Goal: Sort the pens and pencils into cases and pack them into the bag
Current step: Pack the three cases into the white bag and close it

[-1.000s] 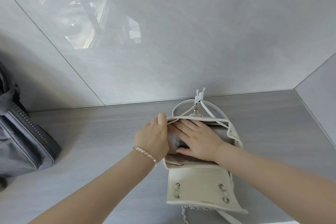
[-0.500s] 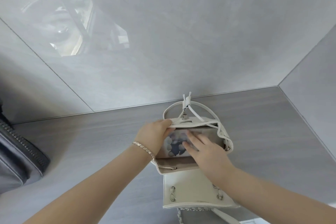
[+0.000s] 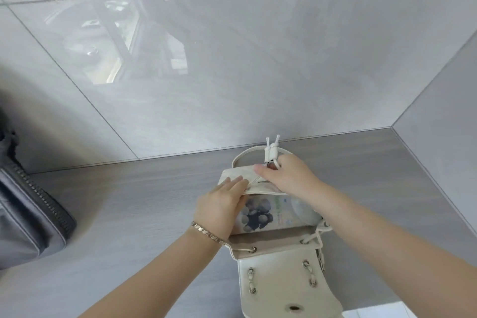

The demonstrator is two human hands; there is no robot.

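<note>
Grey wood-grain countertop (image 3: 129,214), cream drawstring bag (image 3: 281,286) on it, dark zippered bag (image 3: 25,219) well apart at its left edge.
</note>
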